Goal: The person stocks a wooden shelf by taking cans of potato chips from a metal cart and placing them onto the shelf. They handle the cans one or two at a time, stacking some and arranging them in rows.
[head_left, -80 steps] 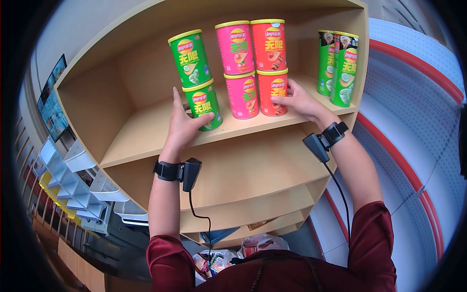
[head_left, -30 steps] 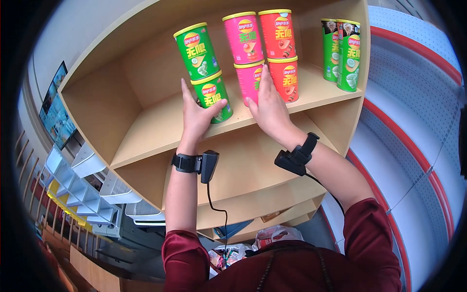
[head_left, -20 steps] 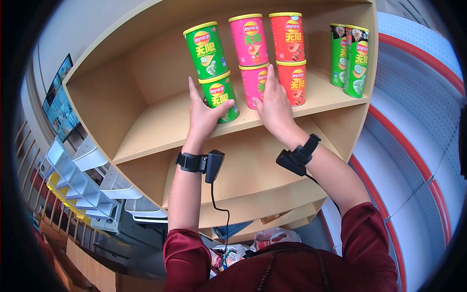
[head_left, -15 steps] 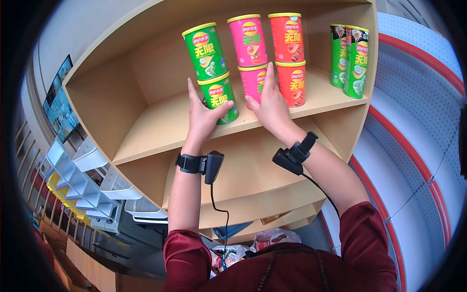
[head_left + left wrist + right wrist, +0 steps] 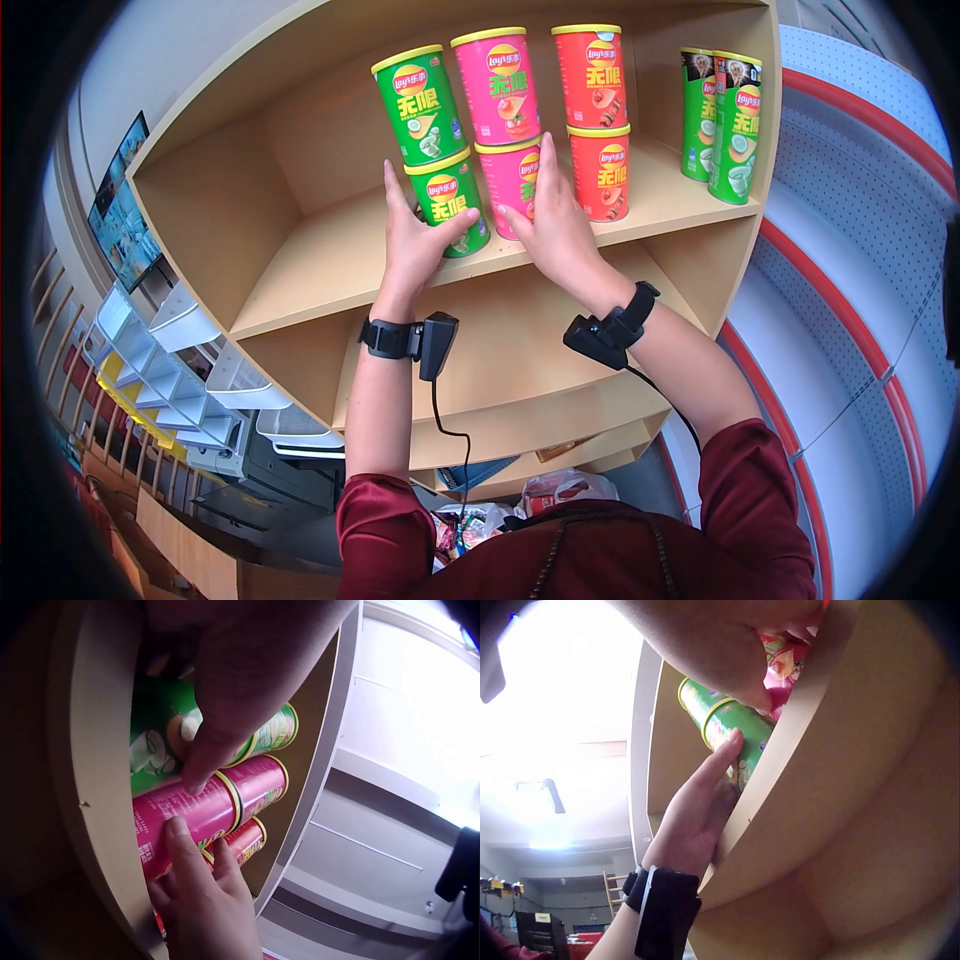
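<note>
Head view, centre: fingers clamped on lower green can [image 5: 440, 198] (left hand [image 5: 413, 243]), apparently on lower pink can [image 5: 504, 180] (right hand [image 5: 562, 237]).

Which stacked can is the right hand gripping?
The lower pink can, beneath the upper pink can, between the green stack and the red stack; only it has the right hand around it.

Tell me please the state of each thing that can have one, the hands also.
Left hand, gripping the lower green can.
Right hand, holding the lower pink can.
Upper green can, lidded, stacked on the lower one.
Upper pink can, lidded, stacked likewise.
Upper red can, lidded, on the lower red can.
Tall green cans, lidded, upright.
Screen, lit.
</note>
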